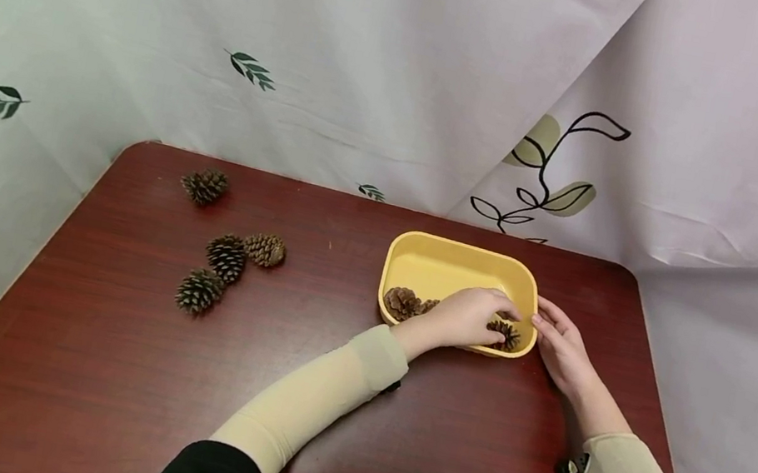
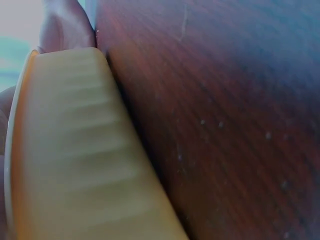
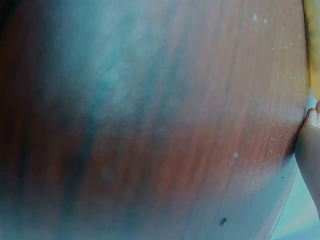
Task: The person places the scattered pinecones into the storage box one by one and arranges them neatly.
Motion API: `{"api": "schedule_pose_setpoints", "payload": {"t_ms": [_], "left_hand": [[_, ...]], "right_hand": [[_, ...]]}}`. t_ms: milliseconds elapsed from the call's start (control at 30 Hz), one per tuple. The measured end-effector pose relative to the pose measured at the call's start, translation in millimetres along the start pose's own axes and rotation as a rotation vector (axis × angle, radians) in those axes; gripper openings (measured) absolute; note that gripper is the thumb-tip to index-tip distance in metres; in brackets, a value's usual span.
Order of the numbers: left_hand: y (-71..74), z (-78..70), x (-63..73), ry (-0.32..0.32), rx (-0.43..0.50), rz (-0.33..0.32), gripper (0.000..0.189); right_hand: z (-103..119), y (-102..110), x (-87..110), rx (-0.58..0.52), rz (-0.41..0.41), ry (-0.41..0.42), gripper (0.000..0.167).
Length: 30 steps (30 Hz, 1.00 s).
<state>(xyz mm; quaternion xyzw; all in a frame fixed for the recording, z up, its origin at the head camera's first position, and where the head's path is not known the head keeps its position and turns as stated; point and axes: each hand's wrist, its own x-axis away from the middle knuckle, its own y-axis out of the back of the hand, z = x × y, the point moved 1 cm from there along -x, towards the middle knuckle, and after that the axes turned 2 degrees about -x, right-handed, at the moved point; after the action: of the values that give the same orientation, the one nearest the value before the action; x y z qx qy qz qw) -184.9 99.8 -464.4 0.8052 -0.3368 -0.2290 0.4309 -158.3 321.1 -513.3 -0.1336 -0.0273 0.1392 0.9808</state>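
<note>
Standing on reddish table (image 1: 99,356), toward its far right: yellow bin (image 1: 452,271) | right hand (image 1: 562,355): fingers extended, touching bin's right end | left hand (image 1: 465,318): thumb and fingers curled round pine cone (image 1: 505,339), bin's near right corner | loose cones (image 1: 226,258): four, table's left

No lettering, no numbers — nothing legible

Blurred and glare-streaked, the table (image 3: 190,100) takes up most of what I see; at the right edge a hand (image 3: 308,147) pokes in, fingertips just below a yellow wall (image 3: 314,50).
</note>
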Motion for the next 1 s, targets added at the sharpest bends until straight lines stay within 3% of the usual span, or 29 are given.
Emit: {"api": "schedule_pose_setpoints", "payload": {"t_ms": [300, 667, 1000], "left_hand": [[16.9, 3.3, 9.7, -0.006, 0.042, -0.06, 0.035], [45.7, 9.8, 33.2, 0.009, 0.18, -0.088, 0.035], [73.4, 23.5, 59.4, 0.001, 0.147, -0.107, 0.031]], "right_hand": [[-0.9, -0.4, 0.3, 0.005, -0.006, -0.004, 0.037], [0.8, -0.8, 1.0, 0.036, -0.036, -0.025, 0.036], [1.2, -0.5, 1.7, 0.026, -0.043, -0.033, 0.035]]}}
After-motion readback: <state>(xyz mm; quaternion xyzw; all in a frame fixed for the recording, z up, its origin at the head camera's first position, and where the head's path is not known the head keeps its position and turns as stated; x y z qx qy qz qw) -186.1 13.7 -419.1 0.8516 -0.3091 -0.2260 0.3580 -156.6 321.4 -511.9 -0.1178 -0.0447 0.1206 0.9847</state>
